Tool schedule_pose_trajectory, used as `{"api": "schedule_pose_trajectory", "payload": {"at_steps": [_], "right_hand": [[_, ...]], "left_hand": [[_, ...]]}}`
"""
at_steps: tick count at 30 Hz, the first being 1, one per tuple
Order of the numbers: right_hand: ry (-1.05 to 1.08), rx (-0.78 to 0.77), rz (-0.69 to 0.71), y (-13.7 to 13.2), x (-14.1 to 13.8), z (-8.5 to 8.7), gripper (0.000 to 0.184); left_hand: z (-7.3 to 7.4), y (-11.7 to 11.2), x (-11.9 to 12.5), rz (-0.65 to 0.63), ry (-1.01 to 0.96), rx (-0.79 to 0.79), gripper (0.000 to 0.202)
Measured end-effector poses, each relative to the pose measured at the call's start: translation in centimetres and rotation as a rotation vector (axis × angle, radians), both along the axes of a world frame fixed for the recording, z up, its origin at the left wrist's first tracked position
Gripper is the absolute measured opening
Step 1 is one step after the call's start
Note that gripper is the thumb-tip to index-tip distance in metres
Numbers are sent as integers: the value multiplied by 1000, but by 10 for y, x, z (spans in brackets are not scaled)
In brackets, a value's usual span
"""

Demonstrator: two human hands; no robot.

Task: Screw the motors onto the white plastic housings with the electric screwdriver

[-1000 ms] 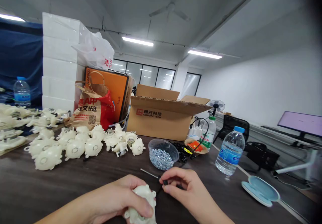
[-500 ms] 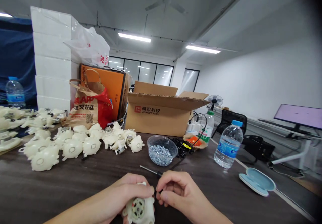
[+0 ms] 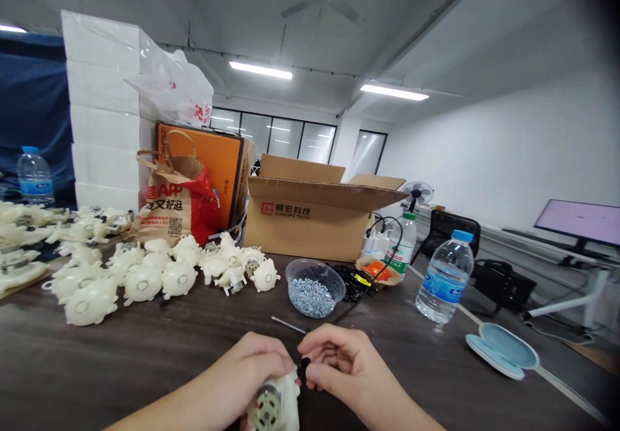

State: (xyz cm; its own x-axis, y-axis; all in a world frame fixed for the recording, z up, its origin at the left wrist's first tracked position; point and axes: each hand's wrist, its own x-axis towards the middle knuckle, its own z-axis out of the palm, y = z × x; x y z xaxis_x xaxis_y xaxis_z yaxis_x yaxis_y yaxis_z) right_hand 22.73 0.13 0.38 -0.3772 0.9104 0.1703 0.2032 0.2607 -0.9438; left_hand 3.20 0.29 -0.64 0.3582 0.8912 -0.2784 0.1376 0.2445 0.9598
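Observation:
My left hand (image 3: 256, 373) is wrapped round a cream plastic motor housing (image 3: 287, 402), with the round end of its small motor (image 3: 267, 411) facing me. Between the thumb and fingers of my right hand (image 3: 339, 366) is a small black round part (image 3: 303, 369), held against or very close to the housing's right side. Whether it touches cannot be made out. Just beyond my right hand lies a screwdriver (image 3: 288, 324), its handle partly hidden by the fingers.
A clear bowl of screws (image 3: 312, 295) stands beyond my hands, beside a heap of black parts (image 3: 356, 283). Several cream housings (image 3: 143, 282) cover the left. Farther back is a cardboard box (image 3: 310, 227). At right stand a water bottle (image 3: 444, 279) and an open blue case (image 3: 506, 347).
The housing in my left hand has tilted and shifted slightly right. The black part in my right hand now shows plainly beside it. The whole view has shifted a little.

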Motion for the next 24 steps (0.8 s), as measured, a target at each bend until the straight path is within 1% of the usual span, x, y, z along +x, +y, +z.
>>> {"api": "schedule_pose_trajectory", "payload": {"at_steps": [3, 6, 9, 12, 14, 15, 17, 20, 22, 24], "right_hand": [[-57, 37, -42, -3, -3, 1, 10], [-118, 98, -79, -6, -4, 1, 10], [-197, 171, -86, -8, -4, 0, 7], [-249, 232, -34, -8, -3, -1, 6], [-254, 272, 5, -8, -1, 0, 9], [-255, 299, -1, -7, 1, 2, 11], [-302, 368, -81, -3, 4, 9, 13], [-444, 468, -233, 19, 8, 25, 24], [-526, 502, -248, 46, 11, 35, 26], [-640, 503, -196, 79, 12, 41, 20]], "left_hand": [[-2, -1, -1, -8, 23, 54, 29], [-2, -3, -3, -37, 37, 119, 27], [-6, -3, -3, -57, 45, 185, 21], [-12, 1, -2, -27, 48, 237, 12], [-15, 5, -1, -8, 42, 246, 11], [-16, 6, 0, 0, 35, 246, 12], [-16, 9, 1, 16, 16, 249, 14], [-15, 12, 2, 11, 6, 260, 11], [-15, 15, 4, -9, 11, 281, 6], [-17, 18, 6, -30, 16, 311, 4]]}}
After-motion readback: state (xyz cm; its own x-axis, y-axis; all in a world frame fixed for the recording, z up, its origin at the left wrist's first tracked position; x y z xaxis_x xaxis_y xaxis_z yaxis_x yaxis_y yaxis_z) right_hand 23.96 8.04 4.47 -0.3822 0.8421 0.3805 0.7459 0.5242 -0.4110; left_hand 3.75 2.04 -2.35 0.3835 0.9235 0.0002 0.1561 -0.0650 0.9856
